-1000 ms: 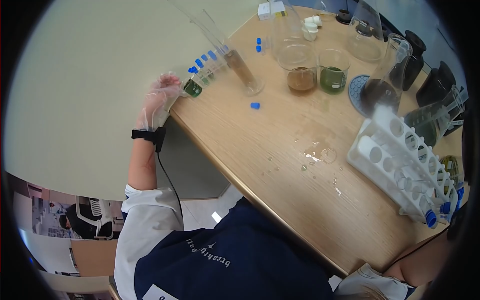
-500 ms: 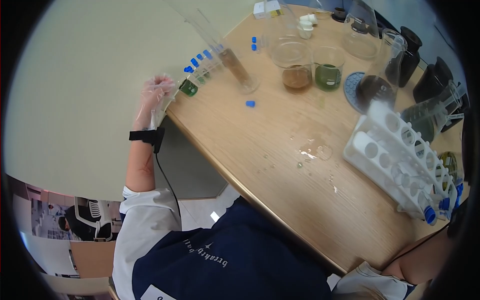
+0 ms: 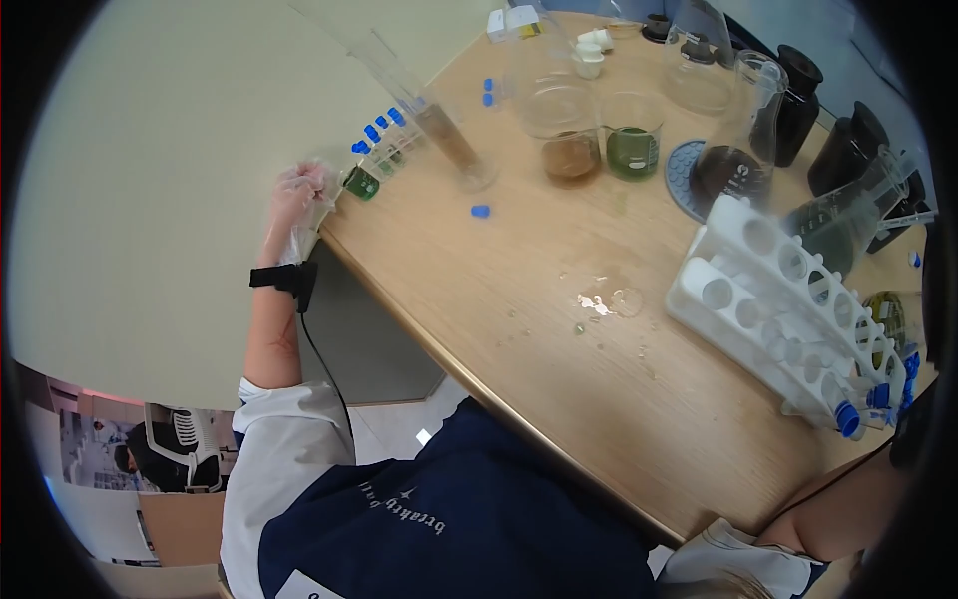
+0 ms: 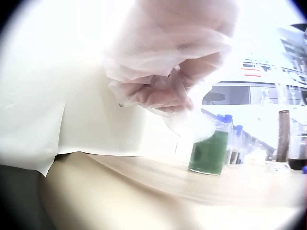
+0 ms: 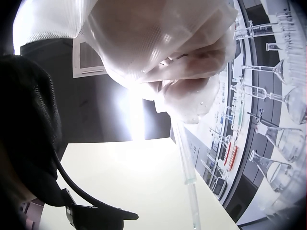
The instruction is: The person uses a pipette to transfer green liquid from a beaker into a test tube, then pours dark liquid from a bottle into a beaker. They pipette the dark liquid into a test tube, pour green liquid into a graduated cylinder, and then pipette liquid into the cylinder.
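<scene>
My left hand (image 3: 299, 190), in a loose clear plastic glove, is at the table's far left corner with its fingers loosely curled and nothing visible in them. Right beside it stands a small beaker of green liquid (image 3: 361, 184); in the left wrist view the glove's slack tip overlaps the top of this beaker (image 4: 209, 152). Behind that come several small tubes with blue caps (image 3: 376, 132). In the right wrist view my gloved right hand (image 5: 168, 57) pinches a thin clear pipette (image 5: 184, 153), its narrow end pointing away from the fingers. The head view shows only that arm.
A measuring cylinder of brown liquid (image 3: 449, 140) stands near the tubes. Further right are beakers of brown (image 3: 572, 160) and green liquid (image 3: 633, 152), flasks and dark bottles. A white tube rack (image 3: 738, 285) stands at the right, beside spilled drops (image 3: 599, 302). A loose blue cap (image 3: 481, 212) lies mid-table.
The head view has turned a little, so the table and its things sit further left in the picture. The left hand stays beside the small green beaker, its fingers still curled.
</scene>
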A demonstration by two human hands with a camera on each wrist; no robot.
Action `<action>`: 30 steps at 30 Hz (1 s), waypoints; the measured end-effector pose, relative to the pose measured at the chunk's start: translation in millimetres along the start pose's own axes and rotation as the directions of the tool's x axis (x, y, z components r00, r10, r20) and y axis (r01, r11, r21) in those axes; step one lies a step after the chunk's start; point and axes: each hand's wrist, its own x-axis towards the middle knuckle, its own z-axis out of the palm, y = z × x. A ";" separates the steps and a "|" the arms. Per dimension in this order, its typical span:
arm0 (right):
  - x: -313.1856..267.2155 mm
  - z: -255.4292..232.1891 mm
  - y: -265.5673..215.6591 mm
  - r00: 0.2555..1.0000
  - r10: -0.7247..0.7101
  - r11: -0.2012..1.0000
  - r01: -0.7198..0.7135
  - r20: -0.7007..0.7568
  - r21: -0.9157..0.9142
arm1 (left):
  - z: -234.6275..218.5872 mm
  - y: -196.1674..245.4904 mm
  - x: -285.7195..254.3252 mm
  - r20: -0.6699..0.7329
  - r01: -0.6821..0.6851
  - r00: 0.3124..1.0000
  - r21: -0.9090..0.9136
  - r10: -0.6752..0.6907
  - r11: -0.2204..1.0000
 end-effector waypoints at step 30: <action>-4.3 -5.0 -4.6 0.999 -0.011 0.999 0.010 -0.037 -0.031 | 15.7 15.8 -3.9 -0.079 0.012 0.997 0.029 -0.009 1.000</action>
